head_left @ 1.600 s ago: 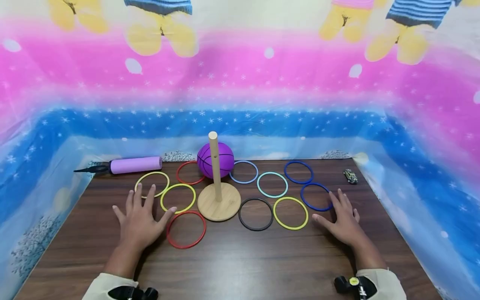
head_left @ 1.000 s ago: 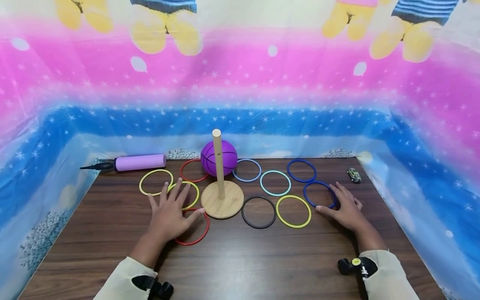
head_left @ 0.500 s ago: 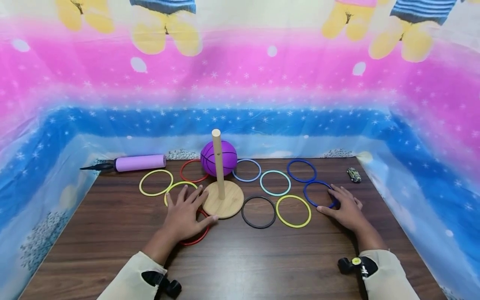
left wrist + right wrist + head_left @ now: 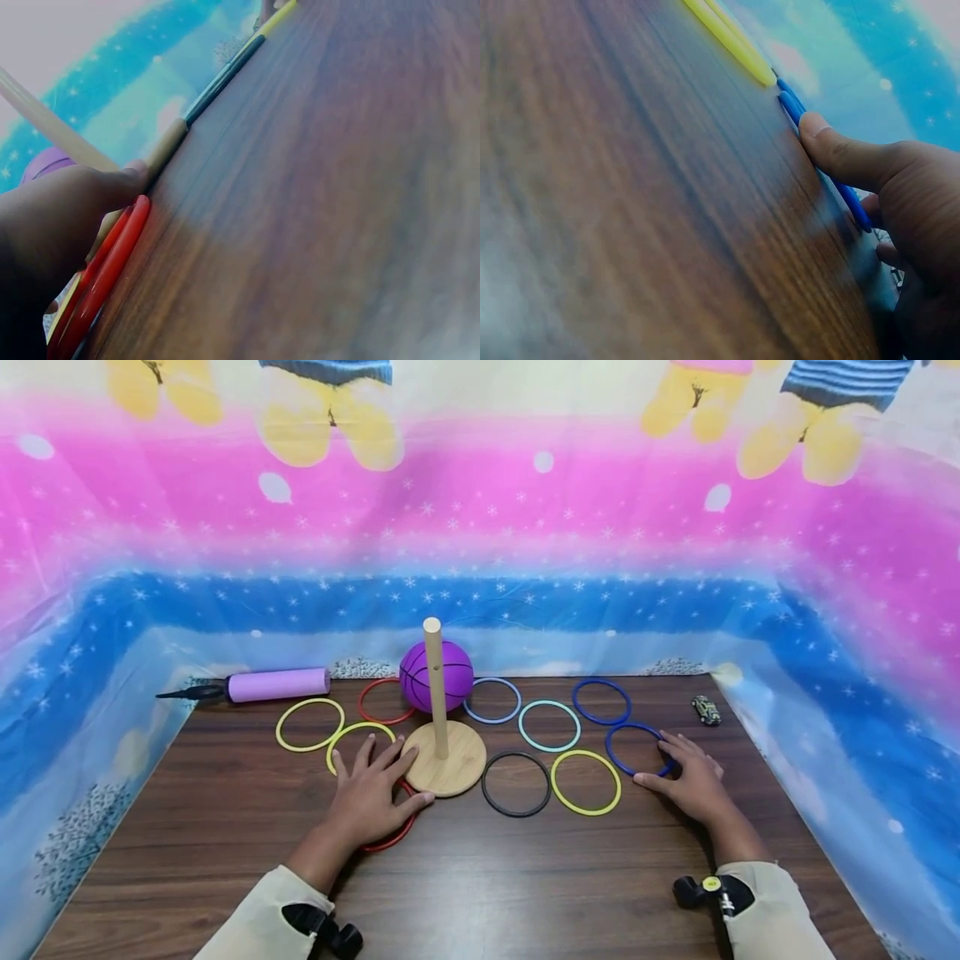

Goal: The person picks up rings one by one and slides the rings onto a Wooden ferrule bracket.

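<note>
Dark wood-grain tabletop (image 4: 480,877) w/ pink-and-blue starry cloth backdrop (image 4: 480,527) draped round three sides. Centre: round-based wooden peg stand (image 4: 442,752), upright, w/ purple rubber ball (image 4: 450,672) just behind the post. Left hand (image 4: 371,802) lies flat, fingers straight and spread, palm over the red plastic ring (image 4: 390,839) nearest the person; thumb tip touching the stand's base edge, fingertips reaching onto the yellow plastic ring (image 4: 341,743) beside it. Left wrist view: thumb (image 4: 127,180) against the base, red ring's rim under the hand. Vs 1.6 s ago the left hand has slid right and fwd, from bare table left of the red ring to on top of it; barely any shift in the last 0.5 s. Right hand (image 4: 693,785) flat too, fingers relaxed and slightly spread, fingertips on the near rim of the dark blue plastic ring (image 4: 637,750), same spot as before. Other rings lie flat around the stand: black (image 4: 516,785), yellow (image 4: 586,783), teal (image 4: 549,725), light blue (image 4: 492,700), another red (image 4: 378,702), a yellow far left (image 4: 309,724), second dark blue (image 4: 601,702). Lilac hand pump (image 4: 270,685) at the back left edge, small toy car (image 4: 702,710) back right.
</note>
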Demonstrator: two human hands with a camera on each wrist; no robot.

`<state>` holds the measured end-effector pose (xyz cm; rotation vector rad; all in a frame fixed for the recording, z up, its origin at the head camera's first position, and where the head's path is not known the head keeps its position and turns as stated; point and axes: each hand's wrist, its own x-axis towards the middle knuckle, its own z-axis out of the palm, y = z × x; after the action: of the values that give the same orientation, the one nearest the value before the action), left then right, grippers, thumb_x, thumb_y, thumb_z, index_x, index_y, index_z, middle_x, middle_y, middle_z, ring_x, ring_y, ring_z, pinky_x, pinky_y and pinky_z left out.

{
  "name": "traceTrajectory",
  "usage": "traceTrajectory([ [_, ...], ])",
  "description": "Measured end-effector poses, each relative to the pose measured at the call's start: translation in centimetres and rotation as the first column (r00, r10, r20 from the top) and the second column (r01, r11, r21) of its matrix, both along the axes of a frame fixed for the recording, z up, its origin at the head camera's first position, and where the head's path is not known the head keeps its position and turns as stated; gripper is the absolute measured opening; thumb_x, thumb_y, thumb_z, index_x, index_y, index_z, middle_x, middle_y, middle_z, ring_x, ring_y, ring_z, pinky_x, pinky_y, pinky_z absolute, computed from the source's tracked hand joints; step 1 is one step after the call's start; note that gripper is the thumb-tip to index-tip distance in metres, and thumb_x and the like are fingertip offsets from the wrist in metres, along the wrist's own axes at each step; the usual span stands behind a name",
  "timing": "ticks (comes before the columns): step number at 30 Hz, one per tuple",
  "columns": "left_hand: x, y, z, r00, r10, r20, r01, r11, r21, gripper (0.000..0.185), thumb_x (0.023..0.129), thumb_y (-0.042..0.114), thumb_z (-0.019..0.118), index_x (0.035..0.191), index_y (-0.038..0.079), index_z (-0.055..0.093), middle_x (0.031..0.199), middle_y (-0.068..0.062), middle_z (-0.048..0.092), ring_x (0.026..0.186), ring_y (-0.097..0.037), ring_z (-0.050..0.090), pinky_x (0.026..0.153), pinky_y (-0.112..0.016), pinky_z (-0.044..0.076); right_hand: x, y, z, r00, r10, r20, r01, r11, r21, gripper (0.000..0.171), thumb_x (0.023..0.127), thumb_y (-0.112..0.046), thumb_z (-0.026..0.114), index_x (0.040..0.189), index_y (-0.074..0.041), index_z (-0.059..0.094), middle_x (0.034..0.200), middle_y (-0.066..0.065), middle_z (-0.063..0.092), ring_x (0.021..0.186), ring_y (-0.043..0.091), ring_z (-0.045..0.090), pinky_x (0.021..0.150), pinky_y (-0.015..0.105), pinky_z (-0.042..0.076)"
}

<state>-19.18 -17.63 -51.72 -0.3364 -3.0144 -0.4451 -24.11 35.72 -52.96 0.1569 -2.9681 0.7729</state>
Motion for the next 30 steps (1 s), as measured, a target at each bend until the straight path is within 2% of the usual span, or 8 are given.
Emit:
traceTrajectory([
  [7, -0.23, 0.17, 0.28, 1.000, 0.008, 0.002, -0.008, 1.000, 0.021, 0.081, 0.098, 0.069, 0.070, 0.165, 0.027, 0.053, 0.173, -0.011, 0.047, 0.166, -0.056, 0.020, 0.119, -0.093, 0.000, -0.11, 0.29, 0.23, 1.000, -0.011, 0.003, 0.011, 0.999, -0.039, 0.095, 0.092, -0.050, 0.088, 0.158, 0.008, 0.051, 0.173, 0.028, 0.038, 0.163, 0.054, 0.027, 0.119, 0.085, 0.013],
  [16, 0.06, 0.04, 0.12, 1.000, 0.009, 0.020, -0.009, 1.000, 0.028, 0.080, 0.098, 0.069, 0.070, 0.165, 0.027, 0.053, 0.172, -0.011, 0.048, 0.166, -0.057, 0.020, 0.118, -0.094, 0.000, 0.36, 0.10, 0.20, 1.000, -0.021, 0.001, 0.021, 0.996, -0.088, 0.092, 0.091, -0.045, 0.090, 0.155, 0.011, 0.053, 0.172, 0.027, 0.040, 0.160, 0.056, 0.029, 0.123, 0.082, 0.012],
  [23, 0.08, -0.03, 0.06, 1.000, 0.005, 0.018, -0.006, 0.999, 0.035, 0.080, 0.098, 0.069, 0.070, 0.164, 0.026, 0.053, 0.171, -0.012, 0.049, 0.165, -0.057, 0.020, 0.118, -0.094, 0.000, 0.38, 0.09, 0.43, 0.999, -0.044, 0.002, 0.044, 0.987, -0.152, 0.093, 0.091, -0.045, 0.090, 0.157, 0.009, 0.052, 0.174, 0.025, 0.037, 0.162, 0.057, 0.024, 0.123, 0.086, 0.007],
  [25, 0.07, -0.04, 0.04, 1.000, 0.004, 0.021, -0.004, 0.999, 0.034, 0.080, 0.098, 0.069, 0.069, 0.164, 0.026, 0.053, 0.172, -0.012, 0.049, 0.165, -0.057, 0.020, 0.118, -0.094, 0.000, 0.49, 0.11, 0.48, 0.999, -0.047, -0.011, 0.045, 0.985, -0.165, 0.092, 0.091, -0.044, 0.090, 0.157, 0.008, 0.052, 0.174, 0.024, 0.038, 0.162, 0.056, 0.024, 0.123, 0.086, 0.010],
  [30, 0.04, -0.01, 0.00, 1.000, 0.007, 0.029, -0.008, 0.999, 0.037, 0.080, 0.098, 0.068, 0.070, 0.165, 0.026, 0.052, 0.172, -0.013, 0.048, 0.165, -0.057, 0.021, 0.118, -0.094, -0.001, 0.70, -0.03, 0.86, 0.996, -0.056, -0.071, 0.042, 0.980, -0.194, 0.088, 0.091, -0.041, 0.091, 0.156, 0.006, 0.056, 0.173, 0.023, 0.041, 0.161, 0.056, 0.028, 0.121, 0.082, 0.026],
])
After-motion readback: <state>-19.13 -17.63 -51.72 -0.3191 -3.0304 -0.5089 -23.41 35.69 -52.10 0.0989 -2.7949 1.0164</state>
